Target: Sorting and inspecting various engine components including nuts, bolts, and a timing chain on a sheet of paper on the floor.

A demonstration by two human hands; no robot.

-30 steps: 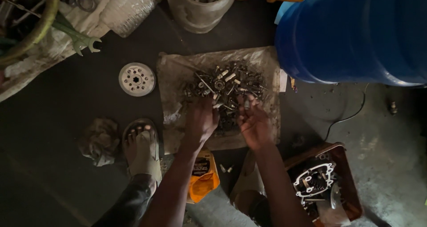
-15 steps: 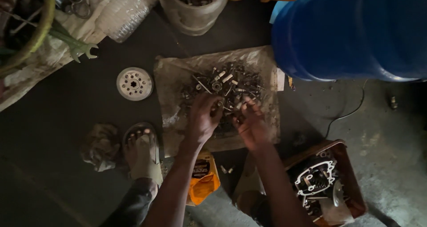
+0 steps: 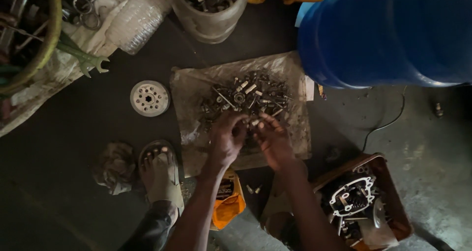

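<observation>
A heap of small metal bolts, nuts and screws (image 3: 246,101) lies on a dirty grey sheet (image 3: 196,83) spread over the dark floor (image 3: 73,147), and everything else sits around that sheet. Both hands work at the near edge of the heap: the left hand (image 3: 227,139) is curled with its fingers bent inward over the hardware, and whether it pinches a piece cannot be told in the dim light; the right hand (image 3: 272,139) is half open just beside it, fingertips (image 3: 259,124) touching small pale bits at the heap's edge. Left of the sheet lies a round white perforated disc (image 3: 149,98), and nearer the person a sandalled foot (image 3: 160,170) with a crumpled rag (image 3: 115,166) beside it. Beyond the sheet stands a bucket of metal parts (image 3: 209,10). A large blue barrel (image 3: 388,32) overlaps the sheet's far right corner. Near right of the sheet sits a brown tray (image 3: 388,182) holding an engine part (image 3: 350,196).
</observation>
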